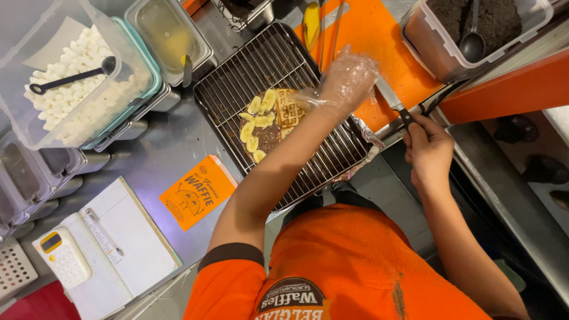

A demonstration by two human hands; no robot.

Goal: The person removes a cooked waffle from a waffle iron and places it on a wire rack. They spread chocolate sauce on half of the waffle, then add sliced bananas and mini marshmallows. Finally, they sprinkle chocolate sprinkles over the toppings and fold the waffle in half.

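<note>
A waffle [289, 111] lies on a wire rack [249, 65], partly covered with dark chocolate spread and banana slices [256, 121]. My left hand [347, 80] wears a clear plastic glove and hovers with curled fingers at the rack's right edge, over the orange cutting board [379, 41]. Whether it holds anything is hidden by the glove. My right hand [427, 148] is bare and grips the black handle of a knife [391, 98], whose blade rests on the board just right of the gloved hand.
A banana [311, 24] and tongs [332, 29] lie on the board. A marshmallow tub [71, 77] with a black scoop stands at left, a dark-crumb tub [474, 24] with a spoon at top right. Near me lie an orange paper sleeve [198, 192], a notebook [127, 237] and a calculator [62, 258].
</note>
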